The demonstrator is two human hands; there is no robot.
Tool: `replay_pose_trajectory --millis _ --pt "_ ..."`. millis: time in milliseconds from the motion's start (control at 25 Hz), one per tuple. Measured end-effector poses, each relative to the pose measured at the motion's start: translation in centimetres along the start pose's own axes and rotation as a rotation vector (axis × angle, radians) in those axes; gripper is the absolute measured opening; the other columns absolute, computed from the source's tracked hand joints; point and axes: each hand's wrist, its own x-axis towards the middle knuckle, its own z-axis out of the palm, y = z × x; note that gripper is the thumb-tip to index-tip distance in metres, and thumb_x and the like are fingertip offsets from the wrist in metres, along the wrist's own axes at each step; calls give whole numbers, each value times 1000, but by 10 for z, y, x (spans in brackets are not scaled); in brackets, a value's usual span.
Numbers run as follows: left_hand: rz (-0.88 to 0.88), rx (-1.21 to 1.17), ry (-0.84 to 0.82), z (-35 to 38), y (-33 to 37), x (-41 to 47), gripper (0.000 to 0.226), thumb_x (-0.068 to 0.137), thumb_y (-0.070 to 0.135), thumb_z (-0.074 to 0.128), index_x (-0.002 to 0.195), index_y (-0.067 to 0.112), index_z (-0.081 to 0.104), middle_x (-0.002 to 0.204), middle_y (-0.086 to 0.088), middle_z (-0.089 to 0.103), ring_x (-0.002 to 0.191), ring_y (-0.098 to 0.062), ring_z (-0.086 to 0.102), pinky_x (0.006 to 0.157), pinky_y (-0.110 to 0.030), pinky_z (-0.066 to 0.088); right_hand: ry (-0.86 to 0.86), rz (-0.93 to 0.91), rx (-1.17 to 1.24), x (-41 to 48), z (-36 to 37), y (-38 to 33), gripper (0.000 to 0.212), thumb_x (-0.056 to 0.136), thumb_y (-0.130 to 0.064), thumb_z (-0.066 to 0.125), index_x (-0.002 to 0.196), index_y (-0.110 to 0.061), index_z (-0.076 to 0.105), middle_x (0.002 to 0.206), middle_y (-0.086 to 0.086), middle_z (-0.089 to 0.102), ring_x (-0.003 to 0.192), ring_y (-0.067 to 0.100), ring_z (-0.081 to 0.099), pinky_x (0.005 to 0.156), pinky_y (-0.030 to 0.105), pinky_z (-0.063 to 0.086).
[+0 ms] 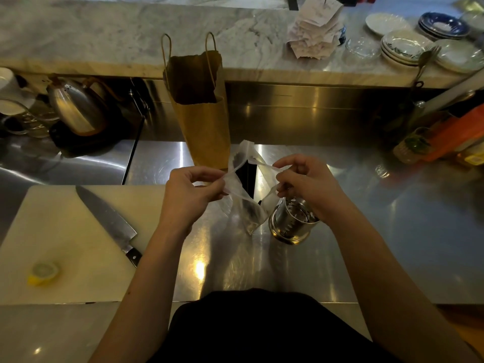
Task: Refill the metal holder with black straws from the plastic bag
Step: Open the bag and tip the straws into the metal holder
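Observation:
A clear plastic bag hangs upright between my hands over the steel counter. Black straws show as a dark bundle inside its open mouth. My left hand pinches the bag's left edge. My right hand pinches the right edge, pulling the mouth apart. The perforated metal holder stands on the counter just below my right hand, right of the bag's bottom. Its inside is partly hidden by my right wrist.
A brown paper bag stands behind the plastic bag. A white cutting board at the left carries a chef's knife and a lemon piece. A kettle sits far left; plates and bottles at the right.

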Motion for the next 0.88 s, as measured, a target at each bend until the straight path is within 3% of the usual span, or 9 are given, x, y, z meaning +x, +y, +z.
replay_pose_trajectory --millis 240,440,680,800,880 --pt "25 9 69 -16 3 1 11 78 9 78 88 14 78 80 -5 75 69 -19 73 67 -28 60 57 -16 23 4 -18 -2 20 85 8 60 100 -5 67 69 11 63 56 12 66 56 21 54" --pt "33 -41 122 -22 7 -2 22 75 2 76 75 23 75 73 2 74 65 -23 73 65 -28 58 101 -29 48 3 -30 1 21 85 6 61 96 -11 67 70 7 64 61 14 66 63 26 57" --pt "97 81 127 -16 13 -8 26 78 4 71 92 26 72 93 10 73 63 -14 72 65 -27 57 185 -72 96 5 -31 7 19 82 3 68 96 -9 67 65 2 65 60 16 67 64 30 56" --pt "156 166 -28 -12 16 -7 35 79 4 70 105 27 69 97 7 71 57 -12 67 58 -21 53 142 -109 79 3 -24 4 15 83 3 67 93 -9 68 64 1 64 59 15 66 63 29 57" --pt "196 259 -109 -10 18 -4 33 80 17 74 109 31 68 91 8 70 57 -9 61 59 -20 50 72 -128 65 3 -16 0 15 83 2 68 88 -12 69 64 3 64 57 16 65 60 28 55"
